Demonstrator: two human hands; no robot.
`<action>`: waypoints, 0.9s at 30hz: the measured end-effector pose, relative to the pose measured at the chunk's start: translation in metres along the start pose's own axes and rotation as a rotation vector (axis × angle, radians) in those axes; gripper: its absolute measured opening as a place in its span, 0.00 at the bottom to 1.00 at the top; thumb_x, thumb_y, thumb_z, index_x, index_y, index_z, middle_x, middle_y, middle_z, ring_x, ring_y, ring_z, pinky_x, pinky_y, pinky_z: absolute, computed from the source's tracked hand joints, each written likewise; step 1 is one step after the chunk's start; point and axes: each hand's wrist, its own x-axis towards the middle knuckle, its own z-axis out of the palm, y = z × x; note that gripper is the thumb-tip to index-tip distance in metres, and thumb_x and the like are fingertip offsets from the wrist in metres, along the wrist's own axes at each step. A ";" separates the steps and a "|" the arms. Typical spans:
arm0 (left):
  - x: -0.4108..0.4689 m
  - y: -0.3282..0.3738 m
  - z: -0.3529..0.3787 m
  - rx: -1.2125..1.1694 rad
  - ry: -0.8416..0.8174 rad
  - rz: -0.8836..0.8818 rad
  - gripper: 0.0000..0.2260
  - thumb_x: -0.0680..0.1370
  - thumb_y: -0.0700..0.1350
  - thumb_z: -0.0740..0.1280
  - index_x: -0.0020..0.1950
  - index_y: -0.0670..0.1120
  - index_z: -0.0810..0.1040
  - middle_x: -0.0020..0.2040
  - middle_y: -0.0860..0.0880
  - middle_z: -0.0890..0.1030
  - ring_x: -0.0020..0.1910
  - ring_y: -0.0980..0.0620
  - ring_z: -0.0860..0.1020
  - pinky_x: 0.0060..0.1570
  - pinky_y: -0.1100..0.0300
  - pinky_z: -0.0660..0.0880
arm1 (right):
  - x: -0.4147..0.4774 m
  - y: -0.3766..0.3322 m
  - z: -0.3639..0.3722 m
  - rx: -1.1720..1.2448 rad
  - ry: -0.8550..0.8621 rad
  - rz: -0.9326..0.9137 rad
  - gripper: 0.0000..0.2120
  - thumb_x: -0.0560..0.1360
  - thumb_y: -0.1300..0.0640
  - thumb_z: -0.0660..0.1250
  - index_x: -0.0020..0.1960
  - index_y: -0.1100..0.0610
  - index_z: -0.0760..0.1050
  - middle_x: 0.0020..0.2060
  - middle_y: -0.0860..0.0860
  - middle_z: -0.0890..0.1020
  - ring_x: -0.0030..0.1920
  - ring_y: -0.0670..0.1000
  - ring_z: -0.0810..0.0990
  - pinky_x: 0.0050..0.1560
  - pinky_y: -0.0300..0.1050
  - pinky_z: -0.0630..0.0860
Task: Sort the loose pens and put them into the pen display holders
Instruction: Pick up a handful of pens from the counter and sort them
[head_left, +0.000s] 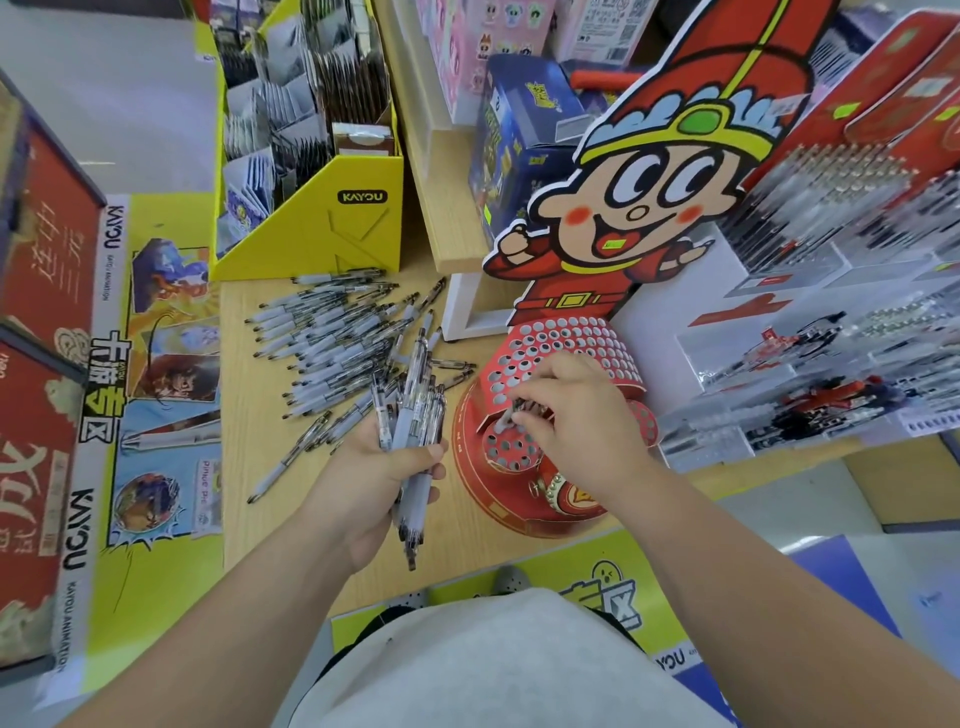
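Loose pens lie in a big messy pile on the wooden counter. The pile sits in front of a yellow box full of card packs. The left hand is curled round a bunch of pens and holds them over the counter, just beside the pile. Their ends stick out above and below the fist.

The red pen holder stands on the counter, just to the right of the pile. It is round, with steps, and has rows of small holes. The right hand is over it. Its fingers are bent and pinch one pen at the holes on a lower step. The fingers hide how far that pen goes into a hole.

A big cardboard cartoon figure in a tall red hat stands up behind the holder. To the right, clear racks hold rows of more pens.
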 end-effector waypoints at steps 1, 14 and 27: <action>0.000 0.000 0.000 -0.002 0.002 0.000 0.15 0.76 0.33 0.72 0.59 0.47 0.76 0.44 0.44 0.85 0.36 0.50 0.81 0.37 0.53 0.80 | 0.001 0.000 0.001 -0.016 0.010 -0.003 0.11 0.74 0.55 0.75 0.56 0.52 0.85 0.50 0.48 0.78 0.55 0.52 0.72 0.57 0.49 0.72; -0.002 -0.005 -0.005 -0.015 0.008 -0.024 0.17 0.76 0.34 0.73 0.61 0.47 0.75 0.45 0.44 0.86 0.37 0.49 0.81 0.37 0.54 0.80 | 0.012 0.002 0.011 -0.058 -0.050 0.071 0.09 0.73 0.52 0.76 0.53 0.50 0.85 0.53 0.46 0.82 0.60 0.54 0.73 0.60 0.51 0.66; -0.015 0.007 0.006 0.063 -0.137 -0.008 0.21 0.75 0.35 0.74 0.66 0.45 0.74 0.49 0.36 0.83 0.39 0.47 0.81 0.37 0.56 0.79 | 0.005 -0.016 -0.006 0.396 0.033 0.202 0.06 0.77 0.48 0.71 0.50 0.48 0.84 0.44 0.41 0.83 0.48 0.42 0.79 0.50 0.40 0.75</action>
